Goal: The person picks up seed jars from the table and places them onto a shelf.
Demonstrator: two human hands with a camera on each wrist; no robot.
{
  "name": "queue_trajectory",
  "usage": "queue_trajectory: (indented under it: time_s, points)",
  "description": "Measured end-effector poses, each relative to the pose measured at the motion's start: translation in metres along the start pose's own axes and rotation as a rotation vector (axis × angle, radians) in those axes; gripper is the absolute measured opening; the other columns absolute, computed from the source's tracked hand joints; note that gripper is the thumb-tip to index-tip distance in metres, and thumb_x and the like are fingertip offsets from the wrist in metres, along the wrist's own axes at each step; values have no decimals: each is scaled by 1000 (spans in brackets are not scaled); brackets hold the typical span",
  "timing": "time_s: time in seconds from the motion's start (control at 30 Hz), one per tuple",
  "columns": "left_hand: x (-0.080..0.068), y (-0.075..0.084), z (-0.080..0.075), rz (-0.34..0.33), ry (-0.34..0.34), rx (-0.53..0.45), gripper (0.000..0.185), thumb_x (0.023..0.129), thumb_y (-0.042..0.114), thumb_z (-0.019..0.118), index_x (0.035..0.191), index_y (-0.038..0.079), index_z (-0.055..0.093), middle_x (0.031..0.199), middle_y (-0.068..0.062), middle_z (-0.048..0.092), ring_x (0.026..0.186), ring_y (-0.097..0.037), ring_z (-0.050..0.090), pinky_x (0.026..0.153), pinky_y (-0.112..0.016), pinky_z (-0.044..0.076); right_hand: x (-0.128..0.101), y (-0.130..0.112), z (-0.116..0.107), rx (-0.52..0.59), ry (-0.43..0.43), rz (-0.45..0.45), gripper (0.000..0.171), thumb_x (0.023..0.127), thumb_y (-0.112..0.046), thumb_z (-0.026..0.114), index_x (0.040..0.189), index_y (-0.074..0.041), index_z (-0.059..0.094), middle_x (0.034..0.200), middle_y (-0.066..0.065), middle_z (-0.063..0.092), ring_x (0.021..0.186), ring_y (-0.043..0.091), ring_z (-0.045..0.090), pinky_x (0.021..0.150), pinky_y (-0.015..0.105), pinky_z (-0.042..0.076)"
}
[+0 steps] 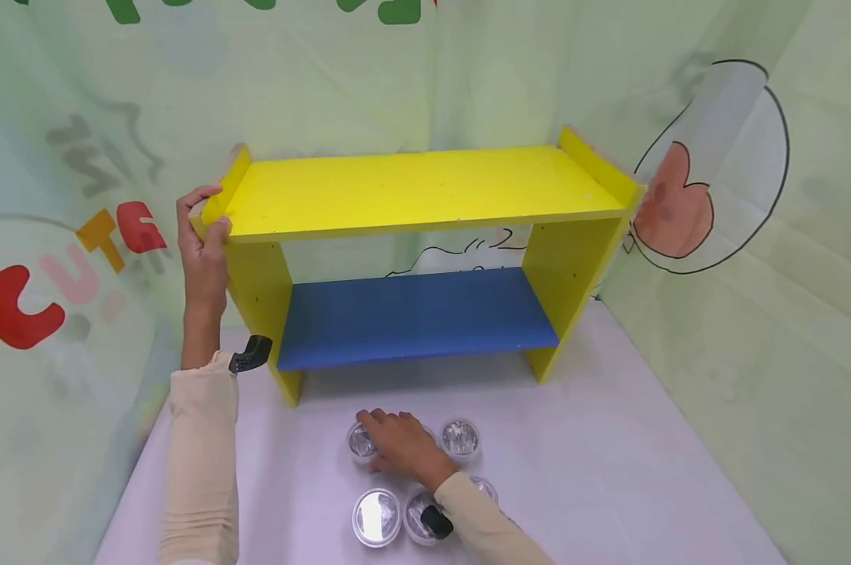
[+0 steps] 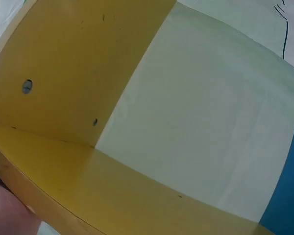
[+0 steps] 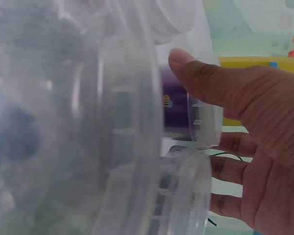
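Left hand (image 1: 202, 235) grips the upper-left corner of the yellow shelf (image 1: 425, 192); right hand (image 1: 400, 447), fingers spread, rests over the clear jars (image 1: 461, 438) clustered at lower centre. We judge, from a blurred wrist view, that no jar is gripped; a sideways sweep could topple neighbours.

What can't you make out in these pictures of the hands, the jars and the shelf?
- Jar under the right hand, head view: mostly covered by the hand, so the grip is unclear.
- Jar contents: too small in the head view; in the right wrist view the clear plastic is blurred.
- Left hand, left wrist view: only a sliver shows at the lower left edge; the yellow shelf fills the frame.
- Jar behind the right sleeve: mostly hidden.
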State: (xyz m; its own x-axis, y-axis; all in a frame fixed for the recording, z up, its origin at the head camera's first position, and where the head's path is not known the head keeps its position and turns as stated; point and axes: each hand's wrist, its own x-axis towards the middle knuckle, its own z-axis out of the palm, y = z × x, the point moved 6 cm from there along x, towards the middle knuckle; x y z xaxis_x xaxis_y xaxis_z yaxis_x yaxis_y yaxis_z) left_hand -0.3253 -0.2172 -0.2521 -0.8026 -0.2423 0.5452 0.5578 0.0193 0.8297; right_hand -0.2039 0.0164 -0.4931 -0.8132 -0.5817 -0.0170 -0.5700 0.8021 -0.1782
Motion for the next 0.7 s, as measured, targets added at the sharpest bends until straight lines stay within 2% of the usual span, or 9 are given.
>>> queue_trajectory:
  time_s: [0.27, 0.43, 0.53, 0.7]
  points:
    - [-3, -1, -7, -17, 36, 32, 40, 90, 11, 46, 126, 27, 50, 126, 3, 46, 80, -16, 51, 74, -19, 48, 6, -4, 3, 7, 26, -12, 66, 71, -40, 83, 124, -18, 50, 106, 1, 68, 87, 17, 67, 80, 34, 53]
    - [-5, 0, -5, -22, 47, 2, 40, 90, 11, 45, 125, 27, 51, 129, 3, 45, 82, -15, 51, 72, -19, 46, 5, -2, 5, 30, 45, -19, 68, 73, -41, 82, 129, -18, 50, 116, 2, 67, 100, 18, 66, 84, 35, 53]
    - [-4, 0, -2, -16, 43, -28, 39, 90, 10, 44, 125, 26, 51, 129, 3, 44, 85, -16, 51, 72, -19, 46, 5, 2, 2, 100, 63, 3, 70, 76, -40, 79, 135, -18, 48, 125, 4, 64, 110, 20, 63, 90, 37, 53]
    - [-2, 0, 2, -6, 42, -22, 40, 90, 9, 44, 125, 25, 51, 129, 3, 44, 94, -16, 51, 76, -19, 47, 5, 8, -13, 327, 90, 7, 72, 80, -35, 76, 142, -18, 43, 139, 6, 54, 125, 22, 56, 100, 38, 49]
